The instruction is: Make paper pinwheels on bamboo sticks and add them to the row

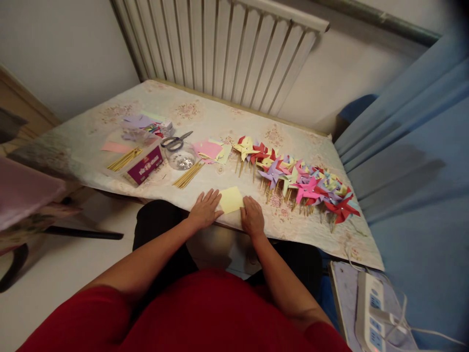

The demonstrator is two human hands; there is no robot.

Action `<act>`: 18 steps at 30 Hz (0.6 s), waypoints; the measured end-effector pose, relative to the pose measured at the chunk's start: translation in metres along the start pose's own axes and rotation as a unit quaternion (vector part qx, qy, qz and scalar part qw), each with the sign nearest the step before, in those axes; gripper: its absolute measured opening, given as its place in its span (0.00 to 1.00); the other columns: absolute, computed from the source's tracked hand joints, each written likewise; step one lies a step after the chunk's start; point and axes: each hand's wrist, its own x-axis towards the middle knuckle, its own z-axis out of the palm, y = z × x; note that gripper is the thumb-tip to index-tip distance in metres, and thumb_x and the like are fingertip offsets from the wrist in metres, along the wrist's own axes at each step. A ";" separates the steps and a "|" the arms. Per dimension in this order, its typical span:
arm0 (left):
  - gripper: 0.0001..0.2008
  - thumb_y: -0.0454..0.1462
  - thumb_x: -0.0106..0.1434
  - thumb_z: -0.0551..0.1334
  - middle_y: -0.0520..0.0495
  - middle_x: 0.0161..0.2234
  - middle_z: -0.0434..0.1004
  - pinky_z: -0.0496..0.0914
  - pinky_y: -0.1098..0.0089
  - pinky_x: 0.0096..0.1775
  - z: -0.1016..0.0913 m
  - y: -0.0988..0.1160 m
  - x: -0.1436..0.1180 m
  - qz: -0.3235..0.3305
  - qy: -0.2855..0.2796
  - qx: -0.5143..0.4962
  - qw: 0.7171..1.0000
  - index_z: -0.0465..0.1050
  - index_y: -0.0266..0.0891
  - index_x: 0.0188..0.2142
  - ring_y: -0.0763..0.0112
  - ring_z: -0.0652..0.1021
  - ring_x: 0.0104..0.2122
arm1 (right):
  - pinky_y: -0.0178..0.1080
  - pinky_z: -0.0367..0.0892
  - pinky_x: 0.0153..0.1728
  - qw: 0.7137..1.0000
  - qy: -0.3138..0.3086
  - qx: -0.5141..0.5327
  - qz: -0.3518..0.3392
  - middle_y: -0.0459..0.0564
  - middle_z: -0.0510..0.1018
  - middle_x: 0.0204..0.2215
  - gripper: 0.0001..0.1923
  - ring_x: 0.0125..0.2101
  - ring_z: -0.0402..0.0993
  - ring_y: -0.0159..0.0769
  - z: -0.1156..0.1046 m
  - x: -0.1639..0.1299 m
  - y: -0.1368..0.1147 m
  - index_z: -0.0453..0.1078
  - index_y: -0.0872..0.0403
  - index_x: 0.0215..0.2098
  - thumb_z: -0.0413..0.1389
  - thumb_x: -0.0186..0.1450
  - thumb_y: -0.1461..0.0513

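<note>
A pale yellow paper square (230, 199) lies at the near edge of the table (110, 122). My left hand (204, 209) rests flat on the paper's left edge, fingers spread. My right hand (252, 215) presses down on its right corner with fingers curled. Neither hand lifts the paper. To the right, a long row of several finished paper pinwheels (296, 178) on wooden sticks lies across the floral tablecloth.
Loose wooden sticks (188, 174), a clear dish of small bits (181, 159), scissors (176, 141), pink and yellow paper sheets (209, 149) and a box with sticks (137, 164) sit at the left. A radiator (220, 49) stands behind. A power strip (370, 313) lies at lower right.
</note>
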 end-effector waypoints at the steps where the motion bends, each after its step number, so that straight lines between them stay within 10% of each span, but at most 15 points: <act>1: 0.32 0.50 0.68 0.49 0.43 0.69 0.47 0.45 0.53 0.65 -0.001 -0.002 0.000 0.000 0.001 -0.001 1.000 0.52 0.38 0.67 0.57 0.48 0.68 | 0.51 0.56 0.60 1.000 0.000 -0.001 0.000 0.60 0.71 0.56 0.21 0.61 0.61 0.45 0.000 0.000 0.000 0.63 0.60 0.59 0.47 0.69 0.64; 18: 0.27 0.46 0.70 0.46 0.45 0.67 0.53 0.47 0.51 0.64 -0.009 -0.027 0.016 0.017 0.034 0.008 0.999 0.55 0.41 0.66 0.57 0.52 0.67 | 0.52 0.56 0.60 1.000 -0.005 0.004 0.004 0.61 0.70 0.57 0.21 0.61 0.60 0.45 -0.001 0.000 -0.001 0.63 0.60 0.59 0.46 0.69 0.64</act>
